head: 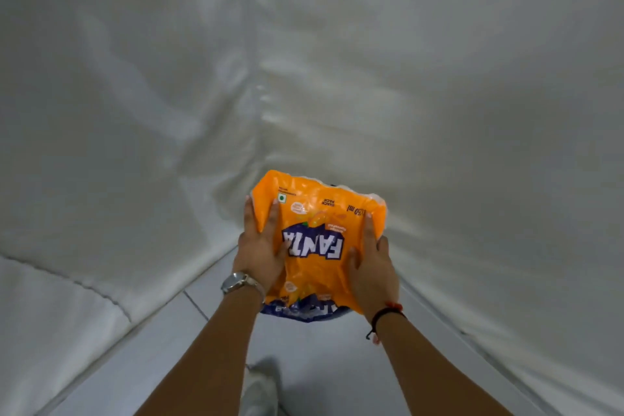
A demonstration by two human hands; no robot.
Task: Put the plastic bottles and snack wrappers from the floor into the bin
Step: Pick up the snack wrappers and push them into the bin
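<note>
Both hands are gripping one item: your left hand (260, 246) is clasping the left edge of the orange Fanta wrapper (317, 243), thumb on top and fingers curled under, and your right hand (369, 267) is clamping the right edge the same way. Neither is opening; the wrapper is pinched between them, held up in the air over the tiled floor (162, 341), w/ white sheeting (337, 78) rising on both sides ahead.

Handling: it's looking like thin printed plastic film, so prob. very light, soft and floppy, w/ no stiffness of its own. It's creasing and bulging where you're squeezing. The glossy surface could be slippery, so you're better off pinching folded edges than pressing flat palms. Not fragile; crushing it smaller should be fine.

Materials: the film is shiny orange w/ a blue-white logo, blue band at the near end, pale crinkled fringe at the far end. A dark rim is peeking out beneath the near end; could be the bin, can't tell. The floor is showing smooth pale tiles w/ thin grout lines. A blurred pale object (261, 385) is lying on the floor near the bottom edge; can't tell what it is.
</note>
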